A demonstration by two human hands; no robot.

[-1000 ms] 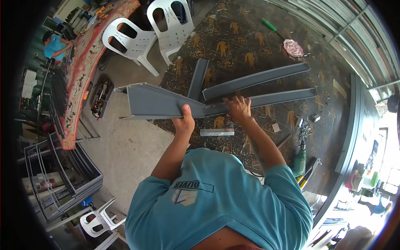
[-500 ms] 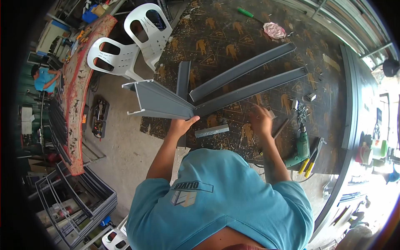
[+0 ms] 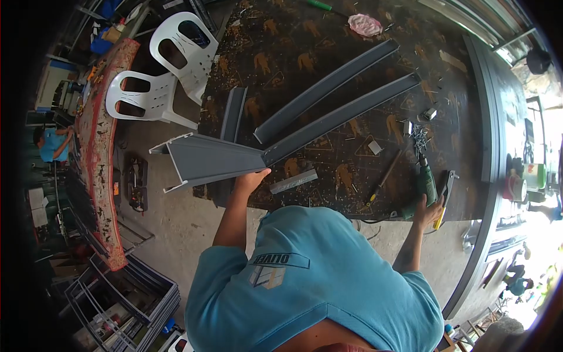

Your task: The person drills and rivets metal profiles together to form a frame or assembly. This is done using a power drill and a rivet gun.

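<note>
My left hand [image 3: 251, 181] grips the lower edge of a grey metal channel [image 3: 217, 159], thumb on top. One end of this channel rises toward me at the left. Its other end meets a long grey channel [image 3: 346, 120] lying on the table. My right hand [image 3: 431, 212] is at the rear of a green power drill [image 3: 427, 180], thumb and fingers apart. Right beside those fingers lies a yellow-handled hand tool [image 3: 447, 190], partly covered by the hand. A short silver metal piece [image 3: 294, 181] lies right of my left hand.
Another long channel [image 3: 328, 91] and a shorter one [image 3: 233, 114] lie on the dark table [image 3: 293, 56]. Loose screws [image 3: 419, 139], a screwdriver [image 3: 384, 179] and a pink cloth [image 3: 365, 25] are there too. White chairs [image 3: 176, 56] stand left. A person [image 3: 54, 144] works beyond the red bench.
My right hand has left the small metal piece at mid-table and moved right and toward me, to the drill. My left hand keeps hold of the channel. The view has shifted slightly.
</note>
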